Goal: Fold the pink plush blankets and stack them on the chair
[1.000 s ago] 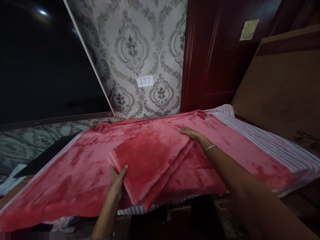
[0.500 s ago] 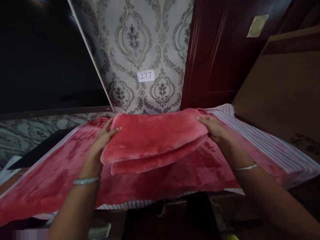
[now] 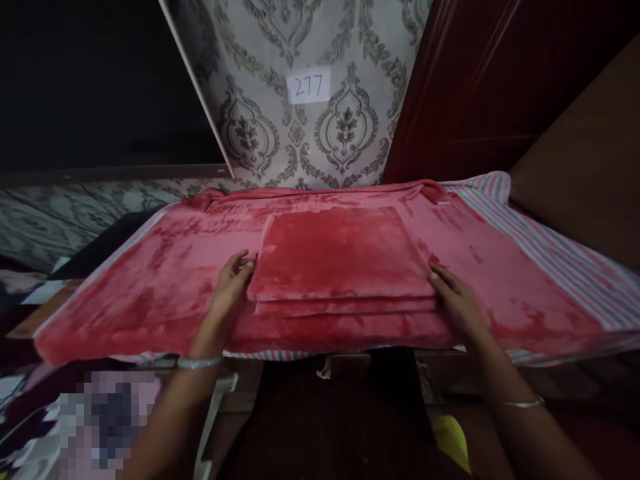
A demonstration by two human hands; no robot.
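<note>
A folded red plush cloth (image 3: 340, 257) lies flat as a neat square in the middle of a larger red blanket (image 3: 150, 287) spread over a table. My left hand (image 3: 233, 283) rests against the folded cloth's left front corner, fingers curled slightly and lying on the blanket. On the other side, my right hand (image 3: 457, 303) touches the right front corner with fingers stretched out. Neither hand grips anything. Each wrist carries a thin silver bangle.
A striped sheet (image 3: 550, 253) shows under the blanket at the right. Patterned wallpaper with a paper tag reading 277 (image 3: 309, 85) is behind, a dark red door (image 3: 490, 87) to the right, a brown board (image 3: 590, 153) at far right. A dark screen (image 3: 90, 80) fills the upper left.
The folded cloth, held up by both hands half a second ago, now lies flat and squared on the blanket. Both hands have slid to its front corners. The camera has tilted down.
</note>
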